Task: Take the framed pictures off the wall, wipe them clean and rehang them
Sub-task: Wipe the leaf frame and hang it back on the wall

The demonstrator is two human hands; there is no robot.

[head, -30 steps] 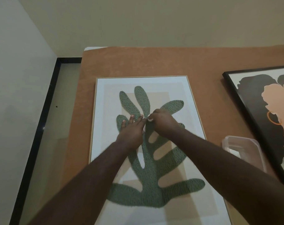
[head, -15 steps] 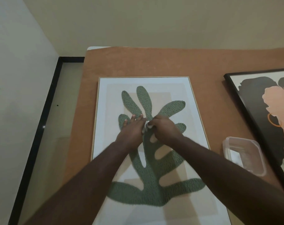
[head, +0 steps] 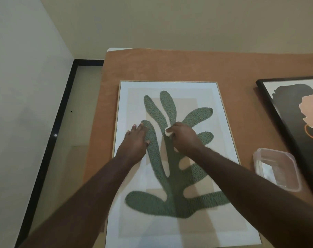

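- Already off the wall, the leaf picture (head: pixel 170 176) lies on the counter (head: pixel 170 67)
- left hand (head: pixel 135 142) presses it flat, fingers straight
- right hand (head: pixel 183 137) pinches a white wipe (head: pixel 168 131), wiping mid-picture
- black-framed picture (head: pixel 293 122) waits beside; rehanging both remains

A pale-framed picture of a green leaf shape (head: pixel 170 158) is laid flat on the brown cloth-covered table (head: pixel 170 65), with a black-framed picture (head: pixel 284 111) placed to its right. Between them (nearer the table's front edge) a clear plastic container (head: pixel 277 169) is set, touching neither frame.
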